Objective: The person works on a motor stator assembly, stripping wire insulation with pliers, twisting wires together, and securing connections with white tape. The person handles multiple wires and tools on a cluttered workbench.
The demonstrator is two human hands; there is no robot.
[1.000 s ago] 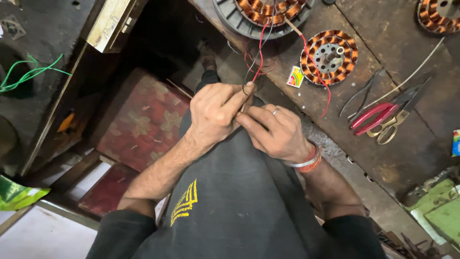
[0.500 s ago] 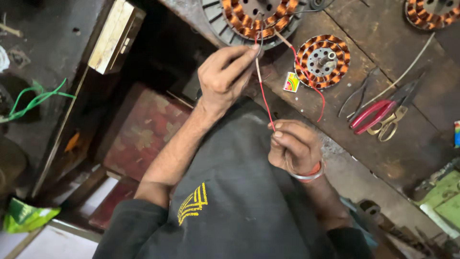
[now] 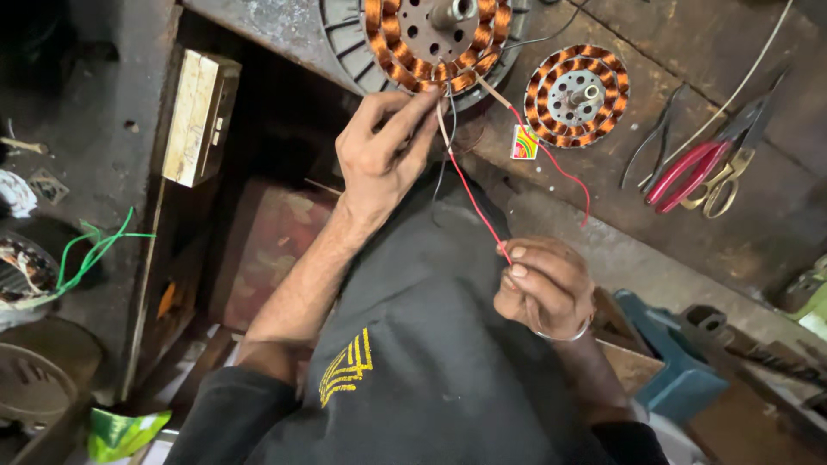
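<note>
The left hand (image 3: 379,151) is pinched shut on thin wire ends at the near rim of the big copper-wound coil (image 3: 431,39), which lies at the table (image 3: 758,215) edge. From that coil a red wire (image 3: 478,215) runs taut, down and to the right, to the right hand (image 3: 543,288), whose fingers are closed around its lower end. The wire looks light, thin and bendy, likely slick in its plastic sleeve, so a firm fingertip pinch close to the end seems the best hold; the copper windings look delicate and are better left untouched. Right of the big coil sits a smaller coil (image 3: 577,95), and farther right lie red-handled pliers (image 3: 689,172).
</note>
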